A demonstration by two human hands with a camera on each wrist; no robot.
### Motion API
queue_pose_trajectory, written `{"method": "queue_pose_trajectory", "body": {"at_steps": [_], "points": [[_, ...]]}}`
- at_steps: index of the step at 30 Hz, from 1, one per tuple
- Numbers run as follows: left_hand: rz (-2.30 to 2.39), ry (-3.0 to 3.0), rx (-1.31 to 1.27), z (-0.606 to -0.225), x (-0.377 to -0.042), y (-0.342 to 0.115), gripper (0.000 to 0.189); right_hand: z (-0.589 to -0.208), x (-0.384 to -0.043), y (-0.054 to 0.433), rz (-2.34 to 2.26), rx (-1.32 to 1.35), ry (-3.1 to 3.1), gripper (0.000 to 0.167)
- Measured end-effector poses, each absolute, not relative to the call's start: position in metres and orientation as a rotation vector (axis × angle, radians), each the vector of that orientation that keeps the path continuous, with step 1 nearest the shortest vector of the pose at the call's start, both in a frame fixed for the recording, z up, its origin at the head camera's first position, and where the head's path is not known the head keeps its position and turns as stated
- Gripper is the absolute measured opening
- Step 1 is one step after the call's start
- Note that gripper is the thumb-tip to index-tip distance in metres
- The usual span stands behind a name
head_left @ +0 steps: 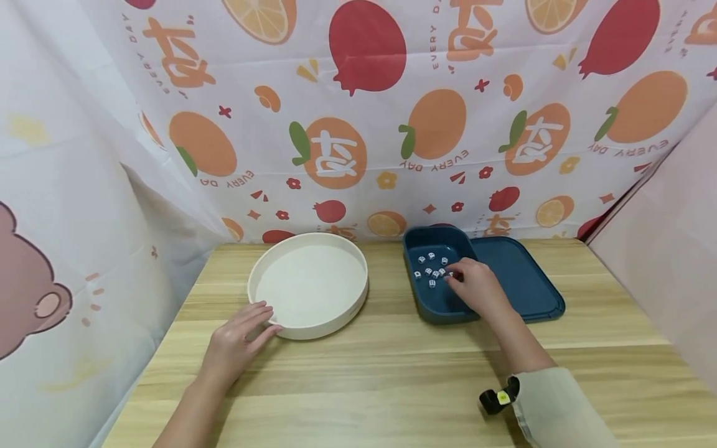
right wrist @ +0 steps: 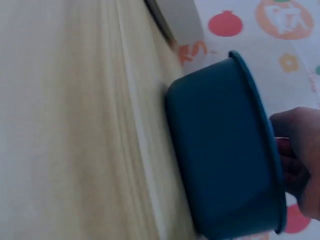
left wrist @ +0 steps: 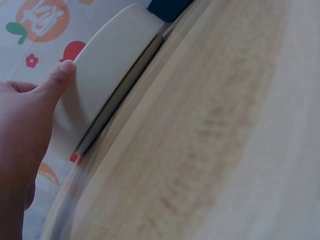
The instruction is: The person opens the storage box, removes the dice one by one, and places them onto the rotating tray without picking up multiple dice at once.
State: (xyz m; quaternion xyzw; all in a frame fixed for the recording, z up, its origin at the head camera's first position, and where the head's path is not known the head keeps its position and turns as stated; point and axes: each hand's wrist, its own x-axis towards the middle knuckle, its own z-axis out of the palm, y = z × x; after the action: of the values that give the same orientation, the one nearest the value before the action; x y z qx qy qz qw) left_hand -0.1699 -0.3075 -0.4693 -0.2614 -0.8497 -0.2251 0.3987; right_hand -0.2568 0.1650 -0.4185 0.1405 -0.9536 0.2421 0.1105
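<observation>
A round cream tray (head_left: 308, 283) with a low wall stands on the table. My left hand (head_left: 238, 342) holds its near left rim, fingers over the edge and thumb against the outer wall. In the left wrist view the thumb (left wrist: 65, 70) touches the tray's wall (left wrist: 107, 55); the other fingers are hidden behind. My right hand (head_left: 476, 283) reaches over a dark blue box (head_left: 442, 313) holding several small white dice (head_left: 432, 284). Thumb and forefinger are bent and apart beside one die. The box's wall (right wrist: 225, 140) hides the dice in the right wrist view.
A dark blue lid (head_left: 521, 280) lies flat to the right of the box. Bare wood table (head_left: 358, 386) runs along the front. A fruit-print cloth (head_left: 386, 124) hangs behind. A black wrist camera (head_left: 495, 400) sits at the right sleeve.
</observation>
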Motion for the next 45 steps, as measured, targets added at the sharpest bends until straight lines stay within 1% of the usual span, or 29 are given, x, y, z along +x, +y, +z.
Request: {"method": "queue_pose_trajectory", "body": {"at_steps": [6,11,17,24,32,38,45], "points": [[-0.590,-2.196,-0.619,-0.473,-0.167,-0.305,0.040,-0.428,-0.288,0.156,0.690,0.450,-3.095,0.021],[-0.585,-2.185,-0.617,-0.472,-0.165,-0.305,0.037,-0.437,-0.299,0.150,0.660,0.448,-3.169,0.023],[-0.582,-2.157,-0.634,-0.469,-0.167,-0.305,0.036,-0.439,-0.300,0.146,0.623,0.430,-3.199,0.018],[-0.577,-2.194,-0.615,-0.470,-0.166,-0.305,0.036,-0.443,-0.303,0.145,0.609,0.460,-3.175,0.021],[-0.584,-2.198,-0.609,-0.470,-0.166,-0.305,0.036,-0.444,-0.302,0.144,0.616,0.506,-3.155,0.019],[-0.606,-2.220,-0.596,-0.471,-0.164,-0.306,0.041,-0.445,-0.300,0.142,0.570,0.546,-3.116,0.017],[-0.603,-2.203,-0.610,-0.472,-0.164,-0.306,0.034,-0.443,-0.297,0.142,0.574,0.542,-3.098,0.019]]}}
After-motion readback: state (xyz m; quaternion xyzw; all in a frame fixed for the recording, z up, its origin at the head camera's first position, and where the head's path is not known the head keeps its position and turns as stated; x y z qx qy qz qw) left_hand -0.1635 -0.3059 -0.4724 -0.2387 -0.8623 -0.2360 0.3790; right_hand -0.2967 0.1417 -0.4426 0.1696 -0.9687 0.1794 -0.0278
